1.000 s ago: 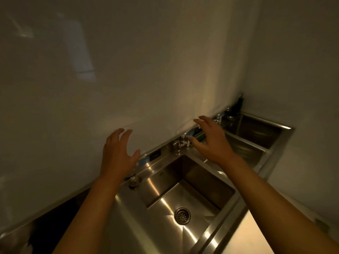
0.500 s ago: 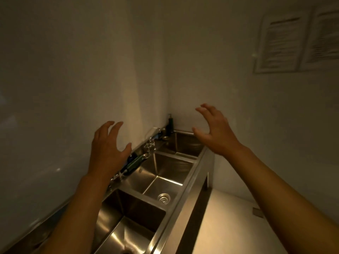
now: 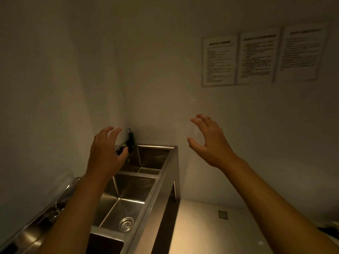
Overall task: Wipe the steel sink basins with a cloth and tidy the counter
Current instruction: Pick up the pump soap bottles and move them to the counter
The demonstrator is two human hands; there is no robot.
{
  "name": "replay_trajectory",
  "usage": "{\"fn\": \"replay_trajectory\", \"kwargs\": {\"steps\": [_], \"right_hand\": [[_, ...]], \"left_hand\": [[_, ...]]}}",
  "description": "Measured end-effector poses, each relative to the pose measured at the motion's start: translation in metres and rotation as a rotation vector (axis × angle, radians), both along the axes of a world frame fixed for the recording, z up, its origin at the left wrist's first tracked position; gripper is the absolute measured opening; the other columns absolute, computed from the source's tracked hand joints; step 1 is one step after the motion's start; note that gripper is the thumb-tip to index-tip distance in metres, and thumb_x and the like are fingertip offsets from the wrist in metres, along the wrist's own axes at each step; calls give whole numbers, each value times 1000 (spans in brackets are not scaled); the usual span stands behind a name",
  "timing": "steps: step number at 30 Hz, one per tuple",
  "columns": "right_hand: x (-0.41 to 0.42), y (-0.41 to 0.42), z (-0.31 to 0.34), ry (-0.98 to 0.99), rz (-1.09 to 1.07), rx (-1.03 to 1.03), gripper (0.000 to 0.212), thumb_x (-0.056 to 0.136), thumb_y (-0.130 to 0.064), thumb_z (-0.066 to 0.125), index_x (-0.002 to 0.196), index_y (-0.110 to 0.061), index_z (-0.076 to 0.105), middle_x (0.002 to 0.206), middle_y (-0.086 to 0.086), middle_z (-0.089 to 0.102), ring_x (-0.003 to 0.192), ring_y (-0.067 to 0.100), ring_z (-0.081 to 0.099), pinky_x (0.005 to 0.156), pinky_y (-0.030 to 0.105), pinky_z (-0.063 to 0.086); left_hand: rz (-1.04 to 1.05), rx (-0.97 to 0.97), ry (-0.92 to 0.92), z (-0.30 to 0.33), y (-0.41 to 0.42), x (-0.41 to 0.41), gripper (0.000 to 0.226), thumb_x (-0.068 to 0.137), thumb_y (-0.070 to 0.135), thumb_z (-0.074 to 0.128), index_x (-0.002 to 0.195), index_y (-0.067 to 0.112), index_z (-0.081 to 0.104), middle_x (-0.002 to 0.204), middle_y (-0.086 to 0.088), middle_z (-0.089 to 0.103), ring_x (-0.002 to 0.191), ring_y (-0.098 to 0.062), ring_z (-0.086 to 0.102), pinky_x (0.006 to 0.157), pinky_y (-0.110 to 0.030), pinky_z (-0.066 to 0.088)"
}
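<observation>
Steel sink basins (image 3: 128, 202) bare inside, left hand (image 3: 105, 151) and right hand (image 3: 211, 142) spread, holding nothing

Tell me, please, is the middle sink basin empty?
Empty: the middle basin shows bare steel and an uncovered drain.

Two bare forearms reach into view from the lower edge, each ending in a bare hand. The left hand (image 3: 105, 153) and the right hand (image 3: 211, 142) wear no gloves, and no rings, watch or bracelet show on the fingers or wrists. No sleeve cuff appears anywhere along either forearm as far as the frame's edge, so any clothing sits higher than the view reaches. The nails look short and unpainted, though dim light leaves finer detail unclear.
</observation>
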State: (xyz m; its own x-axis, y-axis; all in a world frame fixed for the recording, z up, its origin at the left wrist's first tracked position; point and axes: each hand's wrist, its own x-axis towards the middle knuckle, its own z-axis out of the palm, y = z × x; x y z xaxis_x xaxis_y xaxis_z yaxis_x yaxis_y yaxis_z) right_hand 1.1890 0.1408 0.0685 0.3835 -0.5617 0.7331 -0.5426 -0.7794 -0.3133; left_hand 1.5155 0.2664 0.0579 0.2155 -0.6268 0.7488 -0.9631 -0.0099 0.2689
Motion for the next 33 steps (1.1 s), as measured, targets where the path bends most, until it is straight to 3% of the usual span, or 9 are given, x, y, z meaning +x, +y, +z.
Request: {"fn": "replay_trajectory", "kwargs": {"steps": [11,23,33], "right_hand": [[29,-89,-9,49,-2,6,63,91,-55,53,148,-32,41,155,-8,34,142,14,35,113,45,32],[185,-255,-34,139,92,86,61,87,-54,53,144,-32,48,153,-10,38,140,14,39,115,45,35],[293,-326,-48,197,246,104,59,90,-51,56,145,-33,46,154,-11,37,140,13,39,115,43,36]], "left_hand": [[50,10,42,-38,-82,48,67,85,14,80,146,16,52,141,-14,50,128,-37,48,101,-50,47],[236,57,206,-105,-199,197,67,81,13,82,142,20,56,139,-10,49,124,-37,49,98,-52,48],[320,75,287,-119,-235,270,62,84,15,78,142,23,55,138,-10,50,127,-37,47,101,-54,48]]}}
